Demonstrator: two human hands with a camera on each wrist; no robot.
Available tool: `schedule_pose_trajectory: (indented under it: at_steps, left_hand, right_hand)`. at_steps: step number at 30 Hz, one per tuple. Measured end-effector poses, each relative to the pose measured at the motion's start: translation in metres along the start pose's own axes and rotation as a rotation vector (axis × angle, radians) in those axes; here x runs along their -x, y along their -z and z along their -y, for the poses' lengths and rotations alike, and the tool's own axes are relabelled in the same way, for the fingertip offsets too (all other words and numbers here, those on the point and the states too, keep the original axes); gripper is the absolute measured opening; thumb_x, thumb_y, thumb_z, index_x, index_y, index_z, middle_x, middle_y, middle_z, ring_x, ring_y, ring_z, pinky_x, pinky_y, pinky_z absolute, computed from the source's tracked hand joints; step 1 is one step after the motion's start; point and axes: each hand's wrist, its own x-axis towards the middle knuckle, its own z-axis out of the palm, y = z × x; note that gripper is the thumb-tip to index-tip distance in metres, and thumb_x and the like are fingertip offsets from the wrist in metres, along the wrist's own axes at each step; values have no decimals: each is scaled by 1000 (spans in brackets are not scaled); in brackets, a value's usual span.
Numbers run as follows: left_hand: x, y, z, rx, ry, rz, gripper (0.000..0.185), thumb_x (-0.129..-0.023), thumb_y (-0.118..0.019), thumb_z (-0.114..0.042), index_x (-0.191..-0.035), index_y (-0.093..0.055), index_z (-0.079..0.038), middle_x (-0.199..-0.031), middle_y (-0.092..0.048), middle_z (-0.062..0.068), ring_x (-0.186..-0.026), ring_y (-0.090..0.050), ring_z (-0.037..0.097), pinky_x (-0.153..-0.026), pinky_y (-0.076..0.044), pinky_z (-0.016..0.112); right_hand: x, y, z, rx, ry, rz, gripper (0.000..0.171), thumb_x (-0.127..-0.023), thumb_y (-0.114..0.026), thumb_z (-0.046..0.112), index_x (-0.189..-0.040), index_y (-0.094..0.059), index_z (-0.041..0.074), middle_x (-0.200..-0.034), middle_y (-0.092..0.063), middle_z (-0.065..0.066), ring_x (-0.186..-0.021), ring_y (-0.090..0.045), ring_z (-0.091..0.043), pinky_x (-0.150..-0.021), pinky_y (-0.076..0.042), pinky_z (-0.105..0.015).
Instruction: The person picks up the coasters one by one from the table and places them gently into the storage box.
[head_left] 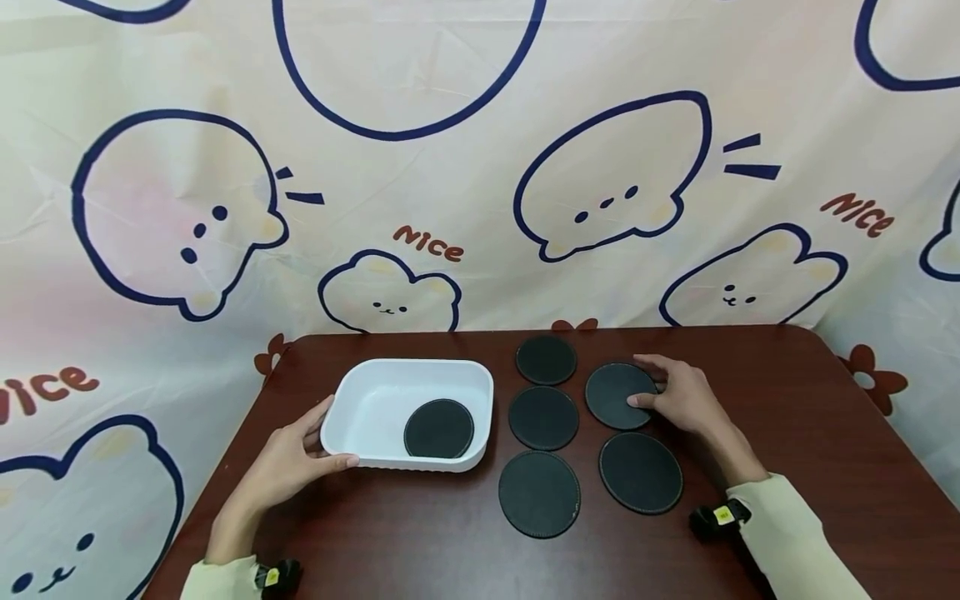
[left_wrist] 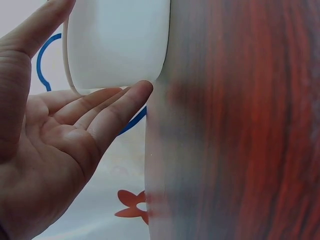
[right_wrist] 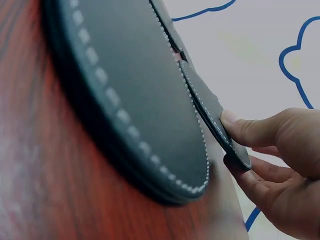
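Observation:
A white plastic bin (head_left: 375, 425) stands on the left of the table with one black round coaster (head_left: 439, 428) lying inside. My left hand (head_left: 294, 450) grips the bin's left end, thumb at the front corner and fingers along the side wall; the left wrist view shows the fingers against the bin (left_wrist: 117, 45). At the right, my right hand (head_left: 686, 396) pinches the edge of another black coaster (head_left: 615, 395) between thumb and fingers. In the right wrist view this coaster (right_wrist: 207, 100) is tilted, its near edge raised, with pale stitching round the rim.
Several more black coasters lie flat between bin and right hand: one at the back (head_left: 546, 360), one in the middle (head_left: 543, 417), one in front (head_left: 539, 494) and one at front right (head_left: 641, 472). A printed cloth (head_left: 480, 192) hangs behind the brown table (head_left: 420, 533).

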Motion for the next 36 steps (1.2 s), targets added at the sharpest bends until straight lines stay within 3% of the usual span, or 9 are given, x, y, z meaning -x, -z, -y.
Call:
schedule_pose_trajectory:
  at_steps: [5, 9, 18, 25, 36]
  left_hand:
    - [-1, 0, -1, -8, -8, 0, 117, -83, -93, -47, -169, -27, -2, -164, -45, 32, -130, -69, 44, -92, -66, 40]
    - [-1, -1, -2, -10, 3, 5, 117, -83, -93, -46, -169, -27, -3, -163, -45, 32, -129, -69, 45, -94, -66, 42]
    - [-2, 0, -7, -24, -20, -6, 115, -85, -91, -46, -169, -27, -3, -163, -46, 32, -128, -70, 46, -93, -65, 44]
    - [-4, 2, -9, -39, -27, -18, 116, -85, -91, -48, -169, -27, -1, -163, -46, 32, -128, -70, 46, -94, -65, 45]
    - [0, 0, -6, -48, -11, -16, 117, -85, -90, -50, -169, -26, -1, -163, -45, 32, -128, -70, 46, -95, -64, 45]
  right_hand:
    - [1, 3, -2, -22, -41, -14, 68, -92, -86, 15, -151, -57, -2, -134, -69, -32, -110, -73, -42, -86, -65, -47]
    - [1, 6, -1, -24, -69, -5, 64, -92, -86, 17, -147, -61, -2, -129, -71, -31, -98, -74, -32, -75, -61, -32]
    - [3, 14, 2, -130, -102, 49, 52, -101, -75, 13, -148, -58, -4, -124, -74, -28, -95, -77, -26, -72, -64, -28]
    - [3, 26, 7, -248, -87, 127, 51, -105, -67, 7, -153, -53, -4, -123, -72, -29, -89, -80, -25, -75, -68, -32]
    - [7, 27, 21, -404, -74, 155, 58, -107, -66, 10, -159, -45, -4, -141, -63, -36, -97, -80, -17, -82, -68, -29]
